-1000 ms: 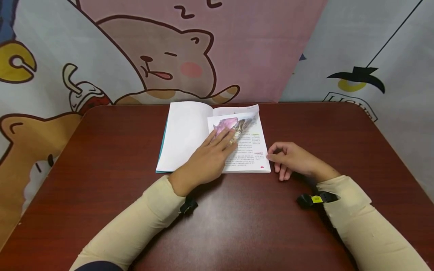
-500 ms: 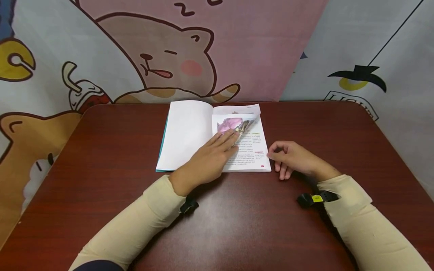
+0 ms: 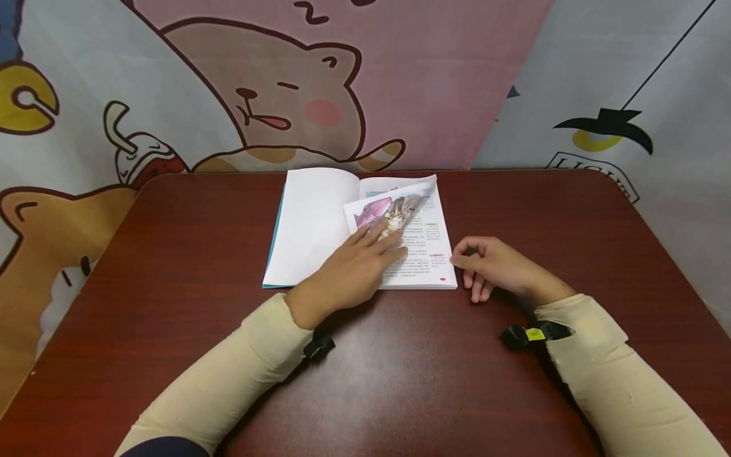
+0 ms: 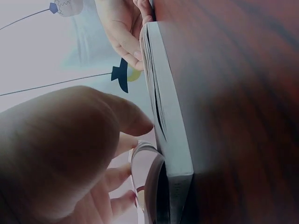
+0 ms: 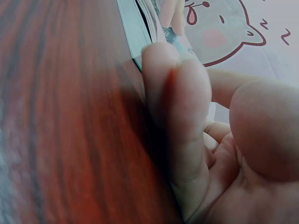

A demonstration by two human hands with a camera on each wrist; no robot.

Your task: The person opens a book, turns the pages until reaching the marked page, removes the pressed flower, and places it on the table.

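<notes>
An open book (image 3: 320, 222) lies on the table, its left page blank white and its right side printed with text. A page with a pink and brown picture (image 3: 374, 209) is bent over toward the left across the right side. On that bent page rests my left hand (image 3: 345, 273), fingers extended; in the left wrist view its fingertips (image 4: 122, 200) touch the curled paper. My right hand (image 3: 493, 266) is at the book's lower right edge, thumb and index finger pinching at the edge. The right wrist view shows its other fingers (image 5: 187, 98) curled near the tabletop, hiding the pinch.
The dark red-brown table (image 3: 171, 254) extends around the book on all sides. A cloth backdrop (image 3: 440, 82) with cartoon animals hangs right behind the table's far edge. Black wrist straps (image 3: 318, 347) sit on both beige sleeves.
The bent page shifted slightly right, then swung back left and now lies more tilted, showing more of its picture. My left fingers shifted slightly with it; my right hand stayed in place.
</notes>
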